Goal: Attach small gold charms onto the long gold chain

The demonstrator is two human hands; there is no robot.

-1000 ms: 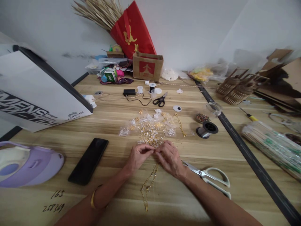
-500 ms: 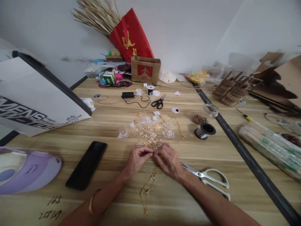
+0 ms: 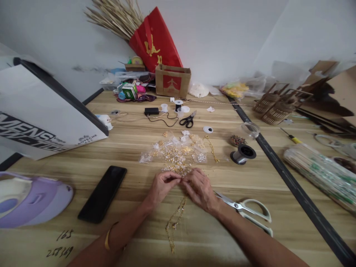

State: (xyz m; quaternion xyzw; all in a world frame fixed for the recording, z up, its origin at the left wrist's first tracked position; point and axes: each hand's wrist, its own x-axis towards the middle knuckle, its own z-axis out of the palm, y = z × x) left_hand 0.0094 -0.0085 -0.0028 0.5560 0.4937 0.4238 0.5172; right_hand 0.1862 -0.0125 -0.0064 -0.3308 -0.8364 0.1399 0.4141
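My left hand (image 3: 164, 187) and my right hand (image 3: 199, 188) meet fingertip to fingertip over the table, both pinched closed. What sits between the fingertips is too small and too covered to make out. From beneath my right hand a gold beaded chain (image 3: 167, 227) trails down the table toward me, doubled, with a small pendant at its low end. Just beyond my fingers lies a heap of gold and clear beads (image 3: 178, 159), spread over small plastic bags. A short gold chain (image 3: 212, 149) lies to the right of the heap.
White-handled scissors (image 3: 244, 207) lie by my right forearm, a black phone (image 3: 102, 194) left of my left hand. A wire spool (image 3: 243, 154) and a jar of beads (image 3: 238, 139) stand right. Black scissors (image 3: 188, 120) lie farther back. A purple visor (image 3: 41, 202) is at left.
The view has shifted very slightly. Both hands stay pinched together at the same place, and the chain lies as before.
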